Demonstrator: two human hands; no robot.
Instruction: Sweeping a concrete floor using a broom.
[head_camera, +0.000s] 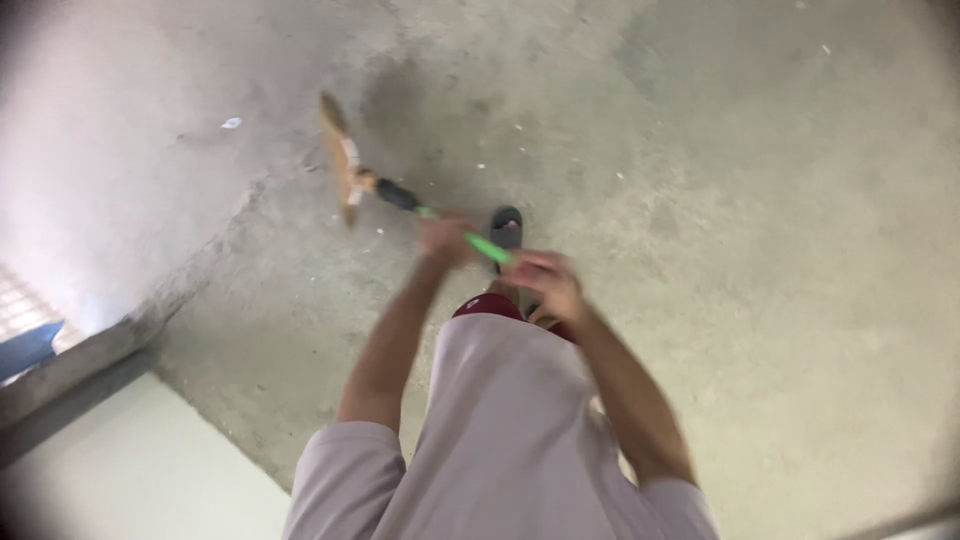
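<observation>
**Both hands on broom handle, head up-left on concrete**

Left hand (443, 240) wrapped around green broom handle (478, 243), lower down the shaft, near frame centre. Right hand (545, 283) clenched on upper end of same handle, just right of and below the left. Both blurred; finger detail not readable, but grasp on handle clear for both.

Broom (375, 185) lay up-left of the hands. Long axis ran diagonally, from right hand at centre up toward upper-left of frame. Straw-coloured broom head (339, 150) at far end, touching or just over the concrete floor (760, 250); could not tell which. Black section of handle sat between head and green part. Left hand nearer the head, right hand farther back, closer to body.

Dark sandal (506, 226) visible just above the hands, behind the handle. Pale shirt (500, 440) filled lower centre. Small white scraps (231, 123) scattered on floor, one in upper left, others near the head and at top right.

No packages, labels or signs seen. Lower left: raised grey ledge (90, 355) with pale surface below, blue shape (28, 345) at left edge, kind unclear.
</observation>
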